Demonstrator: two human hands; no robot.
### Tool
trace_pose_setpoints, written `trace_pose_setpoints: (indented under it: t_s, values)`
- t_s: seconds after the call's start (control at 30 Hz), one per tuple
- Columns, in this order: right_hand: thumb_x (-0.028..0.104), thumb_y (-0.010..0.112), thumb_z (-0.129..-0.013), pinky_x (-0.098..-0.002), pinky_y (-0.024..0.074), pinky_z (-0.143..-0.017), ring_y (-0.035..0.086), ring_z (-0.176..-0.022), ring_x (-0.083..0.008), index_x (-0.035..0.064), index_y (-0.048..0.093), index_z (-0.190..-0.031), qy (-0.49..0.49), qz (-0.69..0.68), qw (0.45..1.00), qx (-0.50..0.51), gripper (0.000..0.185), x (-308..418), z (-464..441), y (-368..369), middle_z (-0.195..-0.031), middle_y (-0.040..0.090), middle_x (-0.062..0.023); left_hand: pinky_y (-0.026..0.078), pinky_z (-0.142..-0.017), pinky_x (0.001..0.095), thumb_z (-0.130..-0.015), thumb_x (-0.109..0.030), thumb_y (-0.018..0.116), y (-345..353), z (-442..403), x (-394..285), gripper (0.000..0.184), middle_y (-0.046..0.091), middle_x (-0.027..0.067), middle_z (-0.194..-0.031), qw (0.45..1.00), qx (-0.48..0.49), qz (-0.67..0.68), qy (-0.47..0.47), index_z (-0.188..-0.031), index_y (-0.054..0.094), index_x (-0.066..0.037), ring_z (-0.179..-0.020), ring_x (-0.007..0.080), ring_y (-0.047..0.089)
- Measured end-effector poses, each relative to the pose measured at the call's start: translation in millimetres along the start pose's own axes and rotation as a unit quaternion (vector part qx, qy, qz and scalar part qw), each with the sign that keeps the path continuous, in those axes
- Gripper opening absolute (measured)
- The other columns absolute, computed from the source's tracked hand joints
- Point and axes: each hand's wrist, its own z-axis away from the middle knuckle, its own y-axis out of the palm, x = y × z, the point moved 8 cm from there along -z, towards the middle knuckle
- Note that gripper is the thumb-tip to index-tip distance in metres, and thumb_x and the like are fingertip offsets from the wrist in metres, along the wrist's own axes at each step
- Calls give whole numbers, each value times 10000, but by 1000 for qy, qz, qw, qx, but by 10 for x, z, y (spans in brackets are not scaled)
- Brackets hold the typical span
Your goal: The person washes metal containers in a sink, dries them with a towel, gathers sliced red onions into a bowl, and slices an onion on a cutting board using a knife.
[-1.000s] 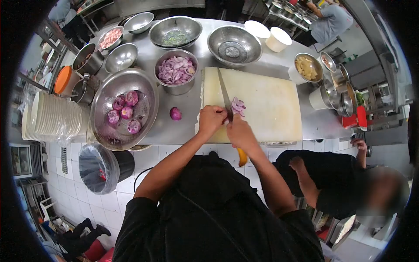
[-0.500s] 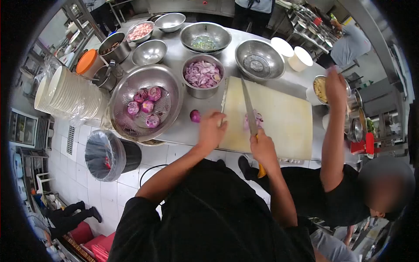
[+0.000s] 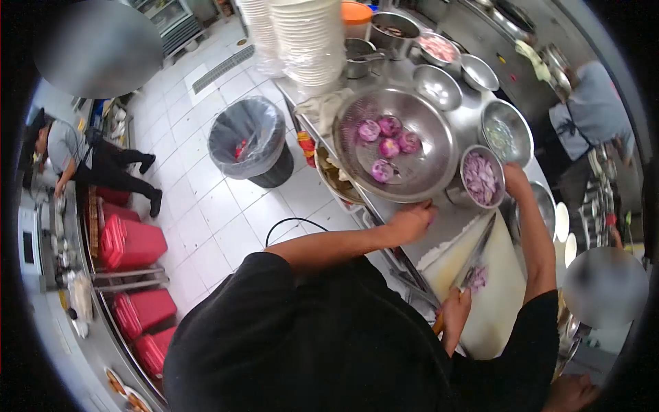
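Observation:
My right hand (image 3: 454,314) is closed round the yellow handle of a large knife (image 3: 480,242). Its long blade lies low over the white cutting board (image 3: 504,302), beside a small heap of sliced red onion (image 3: 476,277). By the table edge, just below the big perforated steel bowl, my left hand (image 3: 410,224) is closed on a red onion (image 3: 432,218), mostly hidden by the fingers. Several peeled red onions (image 3: 389,147) rest inside that perforated bowl (image 3: 439,165). To its right stands a steel pot (image 3: 458,196) filled with sliced onion (image 3: 479,180).
A co-worker's hand (image 3: 516,181) reaches to the onion pot's rim from the right. Steel bowls (image 3: 438,88), an orange-lidded tub (image 3: 356,15) and stacked white containers (image 3: 305,48) line the far table. A lined bin (image 3: 248,137) stands on the floor at left.
The view has swung left. My left hand has taken hold of the loose onion. The co-worker's hand has come down to the onion pot. My right hand still holds the knife over the board.

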Motion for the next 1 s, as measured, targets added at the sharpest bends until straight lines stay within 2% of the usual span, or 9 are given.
trace_pose_setpoints:
  t_s: [0.1, 0.2, 0.43, 0.6, 0.63, 0.7, 0.87, 0.9, 1.0]
  values:
    - [296, 530, -954, -461, 483, -827, 628, -898, -416, -30, 588, -1114, 19, 12, 1000, -9, 368, 30, -41, 3, -940, 646, -259, 479, -854, 480, -708, -45, 690, -166, 17, -80, 400, 558, 169, -1071, 996, 71, 32, -54, -1093, 583, -32, -1011, 388, 577]
    - [268, 527, -954, -461, 481, -813, 626, -876, -406, -41, 573, -1104, 52, 14, 998, -34, 346, -5, -59, -14, -918, 642, -250, 474, -882, 471, -682, -53, 709, -272, 61, -124, 458, 555, 173, -1094, 997, 34, 55, -38, -1117, 571, -15, -1018, 389, 567]
    - [202, 519, -954, -461, 477, -779, 622, -824, -382, -66, 537, -1082, 171, 2, 976, -137, 298, -353, 106, -258, -868, 631, -230, 453, -923, 443, -663, -40, 687, -115, 164, -1011, 485, 552, 210, -1067, 977, 89, 146, 129, -1126, 551, 13, -1071, 396, 520]
    - [230, 517, -955, -497, 471, -841, 620, -948, -463, -21, 563, -1131, 84, 75, 973, -203, 310, -821, 136, -454, -1006, 650, -284, 443, -952, 448, -679, -3, 646, 614, 241, -1265, 463, 550, 212, -1093, 953, 195, 135, 190, -1133, 556, 14, -1094, 396, 508]
    - [216, 520, -959, -435, 462, -633, 591, -695, -342, 1, 554, -1083, 77, 105, 966, -223, 250, -924, 131, -484, -819, 611, -204, 441, -964, 443, -678, -3, 653, 686, 218, -1289, 466, 554, 205, -1105, 950, 189, 141, 205, -1136, 565, 12, -1106, 392, 506]
    - [208, 524, -969, -385, 449, -426, 586, -459, -246, 21, 538, -1032, 67, 154, 955, -243, 197, -843, 176, -544, -633, 583, -144, 439, -978, 437, -678, -7, 672, 761, 211, -1376, 462, 561, 191, -1121, 949, 167, 153, 218, -1131, 582, 4, -1116, 383, 510]
    - [210, 530, -972, -447, 484, -522, 637, -529, -326, 11, 531, -1024, 86, 143, 958, -233, 206, -422, 189, -570, -671, 622, -205, 453, -969, 422, -688, -49, 731, 612, 128, -1353, 425, 577, 157, -1121, 967, 95, 161, 171, -1094, 610, -21, -1086, 349, 544]
    - [208, 518, -970, -460, 498, -566, 647, -549, -321, -7, 523, -998, 87, 143, 960, -226, 216, -373, 171, -562, -671, 628, -204, 473, -924, 411, -733, -73, 727, 525, 97, -1391, 323, 584, 141, -1080, 965, 96, 173, 171, -1038, 629, -27, -1034, 335, 563]
    - [202, 502, -965, -473, 500, -571, 646, -548, -334, -25, 499, -997, -8, 247, 939, -239, 229, -206, 111, -546, -666, 631, -217, 483, -877, 408, -777, -84, 710, 564, 71, -1395, 221, 582, 129, -1034, 967, 90, 173, 166, -979, 641, -23, -1005, 325, 563]
